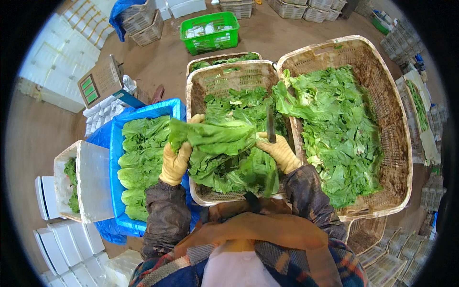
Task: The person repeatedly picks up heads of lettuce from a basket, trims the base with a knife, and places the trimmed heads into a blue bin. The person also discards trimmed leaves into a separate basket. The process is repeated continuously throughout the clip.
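Note:
My left hand (175, 163), in a yellow work glove, grips the leafy end of a romaine-type lettuce (222, 138). My gloved right hand (281, 152) is at the stem end, with a dark-bladed knife (270, 125) held upright between its fingers. Both hands are over a white plastic crate (195, 84) of loose green leaves. To the right, a larger soiled crate (392, 143) contains a bed of leafy lettuce. Lettuce heads (134, 175) lie in rows inside a blue-lined crate (114, 179) on my left.
A digital scale (104, 80) stands beyond the blue-lined crate. A foam box (95, 179) with some greens adjoins it on the left. Farther out are a green basket (209, 41) with white packets and stacked crates (143, 23). Another leaf-filled crate (224, 55) sits behind the middle one.

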{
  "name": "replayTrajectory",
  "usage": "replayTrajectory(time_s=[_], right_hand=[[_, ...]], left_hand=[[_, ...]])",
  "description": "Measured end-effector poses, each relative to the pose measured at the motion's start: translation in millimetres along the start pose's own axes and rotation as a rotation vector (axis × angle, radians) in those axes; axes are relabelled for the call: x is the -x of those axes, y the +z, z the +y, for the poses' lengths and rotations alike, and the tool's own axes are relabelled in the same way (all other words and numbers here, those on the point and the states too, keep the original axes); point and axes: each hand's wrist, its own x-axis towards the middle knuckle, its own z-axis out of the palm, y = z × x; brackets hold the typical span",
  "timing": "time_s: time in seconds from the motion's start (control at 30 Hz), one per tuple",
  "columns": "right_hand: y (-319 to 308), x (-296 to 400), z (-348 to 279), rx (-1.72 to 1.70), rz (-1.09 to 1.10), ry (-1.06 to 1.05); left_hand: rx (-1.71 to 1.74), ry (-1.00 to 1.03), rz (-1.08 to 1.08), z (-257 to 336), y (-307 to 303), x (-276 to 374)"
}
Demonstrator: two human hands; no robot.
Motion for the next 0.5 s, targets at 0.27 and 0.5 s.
replayTrajectory(time_s=[0.27,0.5], right_hand=[[23.4,8.6,-42.8,-0.037,-0.041,0.174],[13.1,13.0,-40.5,-0.087,-0.297,-0.184]], left_hand=[[0.102,-0.028,0.113,-27.8,19.9,4.7],[0.431,-0.111,0.262,-27.7,5.6,-2.1]])
